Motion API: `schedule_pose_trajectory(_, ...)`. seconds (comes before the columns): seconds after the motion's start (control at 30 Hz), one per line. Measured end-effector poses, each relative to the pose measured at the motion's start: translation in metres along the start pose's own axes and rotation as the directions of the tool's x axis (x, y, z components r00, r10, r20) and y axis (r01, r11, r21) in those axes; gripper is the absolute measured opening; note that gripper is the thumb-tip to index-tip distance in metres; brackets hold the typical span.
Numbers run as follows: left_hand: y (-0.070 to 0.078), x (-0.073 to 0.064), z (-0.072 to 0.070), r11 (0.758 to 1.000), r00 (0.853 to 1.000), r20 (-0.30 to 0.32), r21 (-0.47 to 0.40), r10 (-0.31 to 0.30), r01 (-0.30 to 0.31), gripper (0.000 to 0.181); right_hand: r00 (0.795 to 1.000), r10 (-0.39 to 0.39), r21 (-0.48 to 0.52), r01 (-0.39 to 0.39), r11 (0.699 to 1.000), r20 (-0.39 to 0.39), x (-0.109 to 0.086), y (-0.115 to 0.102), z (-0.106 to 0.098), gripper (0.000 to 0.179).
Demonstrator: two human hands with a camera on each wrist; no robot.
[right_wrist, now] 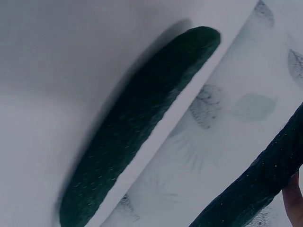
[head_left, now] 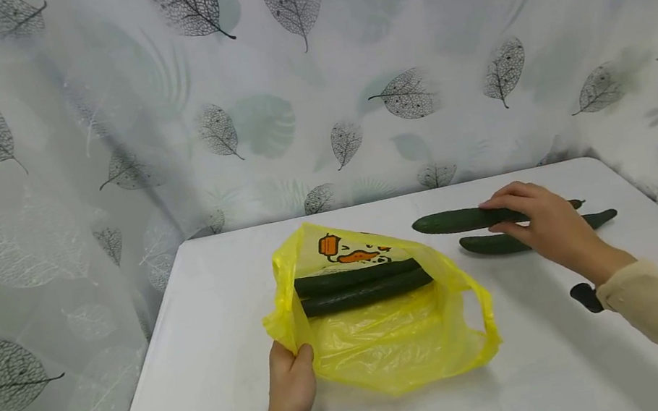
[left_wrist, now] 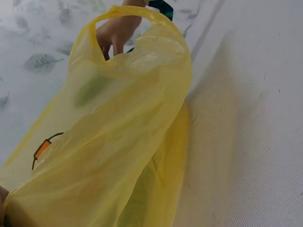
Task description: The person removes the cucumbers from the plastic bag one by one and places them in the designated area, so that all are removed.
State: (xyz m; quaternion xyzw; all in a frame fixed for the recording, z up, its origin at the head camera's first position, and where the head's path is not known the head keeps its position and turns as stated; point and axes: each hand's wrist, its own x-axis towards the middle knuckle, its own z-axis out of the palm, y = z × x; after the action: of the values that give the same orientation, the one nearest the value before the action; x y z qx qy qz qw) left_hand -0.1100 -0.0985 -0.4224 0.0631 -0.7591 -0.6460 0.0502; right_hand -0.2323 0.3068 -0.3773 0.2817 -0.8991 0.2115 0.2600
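Note:
My left hand (head_left: 291, 388) grips the left edge of a yellow plastic bag (head_left: 390, 364), its mouth spread open towards me. Inside lie two dark green cucumbers, a rear cucumber (head_left: 355, 277) and a front cucumber (head_left: 364, 295), side by side. To the right, my right hand (head_left: 544, 226) holds another cucumber (head_left: 447, 222) between thumb and fingers. The right wrist view shows that held cucumber (right_wrist: 255, 184) apart from the one lying on the table (right_wrist: 137, 123). Most of the left hand is hidden behind the bag (left_wrist: 104, 142) in the left wrist view.
The white table (head_left: 195, 346) reaches back to a leaf-patterned curtain (head_left: 260, 115), which also hangs along the left and right sides. One bag handle loop (head_left: 487, 313) stands out on the right. A small black object (head_left: 585, 298) shows at the right wrist.

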Motion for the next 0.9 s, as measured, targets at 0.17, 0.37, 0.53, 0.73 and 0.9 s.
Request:
schedule_pose_trajectory(0.17, 0.0, -0.001, 0.0, 1.0, 1.0, 0.009, -0.002, 0.003, -0.003, 0.045, 0.999, -0.022, -0.05, 0.024, 0.998, 0.05, -0.013, 0.011, 0.002, 0.048)
schedule_pose_trajectory(0.37, -0.001, -0.001, -0.001, 1.0, 1.0, 0.012, -0.012, 0.004, -0.004, 0.045, 0.985, 0.02, -0.102, -0.003, 0.995, 0.171, -0.029, 0.024, 0.001, 0.043)
schedule_pose_trajectory(0.53, -0.001, -0.001, -0.001, 1.0, 1.0, 0.018, -0.01, 0.01, -0.01, 0.044, 0.949, 0.067, -0.149, -0.022, 0.989, 0.307, -0.041, 0.035, -0.001, 0.041)
schedule_pose_trajectory(0.73, 0.0, -0.002, -0.001, 1.0, 1.0, 0.008, -0.008, 0.005, -0.005, 0.042, 0.914, 0.1, -0.153, -0.043, 0.987, 0.392, -0.054, 0.046, -0.004, 0.041)
schedule_pose_trajectory(0.9, 0.001, -0.002, -0.001, 1.0, 1.0, -0.004, -0.002, 0.0, 0.0, 0.04, 0.902, 0.111, -0.159, -0.048, 0.986, 0.416, -0.062, 0.054, -0.004, 0.04)
